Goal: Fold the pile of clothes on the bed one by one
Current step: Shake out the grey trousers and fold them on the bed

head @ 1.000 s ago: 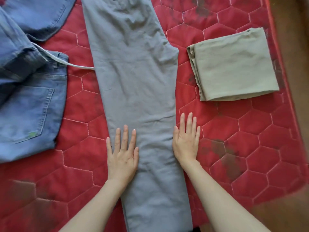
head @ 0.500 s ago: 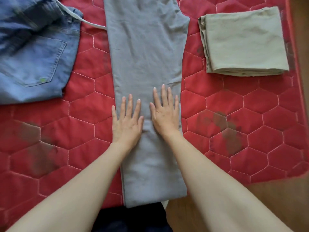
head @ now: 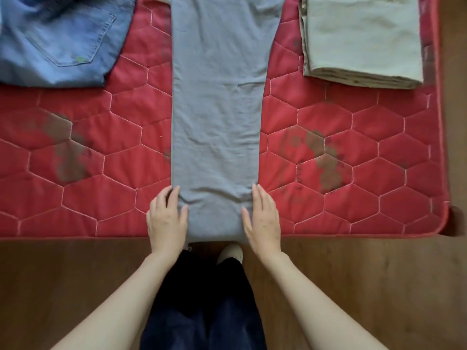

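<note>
Grey trousers hem between left hand and right hand | fingers flat, unclenched — seemingly touching its edges

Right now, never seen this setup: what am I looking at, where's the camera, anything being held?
There is no machine here: a person folds clothes with bare hands. The single camera sits on the person's head and looks down, so you see both forearms, dark trousers and a pale shoe over a wooden floor.

On the red quilted mattress lie grey trousers, laid long down the middle. Blue jeans lie unfolded at the far left; a folded beige cloth rests at the far right.

The left hand and right hand flank the near end of the grey trousers, touching its side edges. Whether the fingers grip the cloth or just press it, I cannot tell.
</note>
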The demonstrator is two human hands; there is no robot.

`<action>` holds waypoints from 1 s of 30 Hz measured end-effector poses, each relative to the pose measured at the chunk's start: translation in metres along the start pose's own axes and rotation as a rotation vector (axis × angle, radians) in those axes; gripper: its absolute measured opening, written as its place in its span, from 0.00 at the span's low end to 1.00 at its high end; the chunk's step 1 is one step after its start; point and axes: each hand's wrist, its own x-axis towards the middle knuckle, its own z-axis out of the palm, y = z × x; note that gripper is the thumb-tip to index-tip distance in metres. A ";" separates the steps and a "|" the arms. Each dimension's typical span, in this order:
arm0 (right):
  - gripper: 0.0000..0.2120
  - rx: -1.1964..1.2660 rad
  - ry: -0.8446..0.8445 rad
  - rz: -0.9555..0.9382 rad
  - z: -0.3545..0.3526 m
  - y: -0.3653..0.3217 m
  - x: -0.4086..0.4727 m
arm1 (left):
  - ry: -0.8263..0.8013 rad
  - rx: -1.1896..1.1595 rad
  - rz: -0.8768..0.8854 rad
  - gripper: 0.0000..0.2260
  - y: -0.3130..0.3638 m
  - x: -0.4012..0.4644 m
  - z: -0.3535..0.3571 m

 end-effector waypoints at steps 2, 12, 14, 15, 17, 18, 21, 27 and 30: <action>0.25 0.115 0.055 0.108 -0.004 -0.006 0.008 | 0.020 -0.144 -0.130 0.17 0.002 0.003 -0.006; 0.10 0.375 0.149 0.571 0.002 -0.007 0.003 | -0.069 -0.151 -0.313 0.08 -0.017 -0.005 -0.017; 0.08 0.365 0.133 0.565 0.002 -0.006 -0.006 | -0.135 -0.127 -0.316 0.09 -0.017 -0.008 -0.017; 0.08 0.353 0.121 0.549 0.001 -0.006 -0.009 | -0.162 -0.147 -0.319 0.10 -0.015 -0.009 -0.017; 0.08 0.349 0.122 0.498 -0.003 -0.009 -0.013 | -0.179 -0.272 -0.325 0.09 -0.012 -0.010 -0.021; 0.07 0.362 0.148 0.459 -0.006 -0.010 -0.015 | -0.172 -0.355 -0.315 0.08 -0.010 -0.011 -0.025; 0.06 0.383 0.264 0.332 -0.010 -0.015 -0.018 | -0.071 -0.485 -0.228 0.04 -0.011 -0.017 -0.038; 0.09 0.270 0.071 0.480 0.004 -0.010 -0.023 | -0.128 -0.317 -0.327 0.08 -0.023 -0.018 -0.031; 0.07 0.280 0.080 0.496 0.006 -0.012 -0.023 | -0.143 -0.239 -0.363 0.08 -0.021 -0.008 -0.027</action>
